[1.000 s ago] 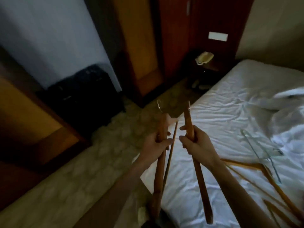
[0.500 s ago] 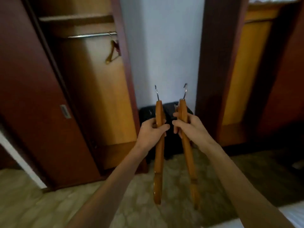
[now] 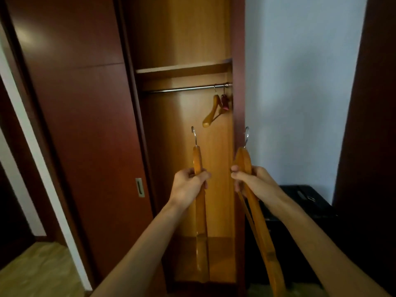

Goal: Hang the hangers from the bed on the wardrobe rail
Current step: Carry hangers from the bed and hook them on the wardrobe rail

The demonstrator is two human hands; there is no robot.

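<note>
Open wardrobe (image 3: 184,168), steel rail (image 3: 184,89); both hands gripping wooden hangers: left hand (image 3: 188,186), right hand (image 3: 252,181); no legible writing.

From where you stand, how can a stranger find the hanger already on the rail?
Look inside the open wardrobe, under its shelf, along the metal rail. At the right end hangs the wooden hanger, beside something small and red. Unlike the other two hangers, no hands hold it.

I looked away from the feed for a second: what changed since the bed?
The person turned from the bed to the open wardrobe; the rail now lies ahead, above the raised hangers. Unchanged: left hand grips the left hanger, right hand the right hanger. Nothing hung yet.
</note>
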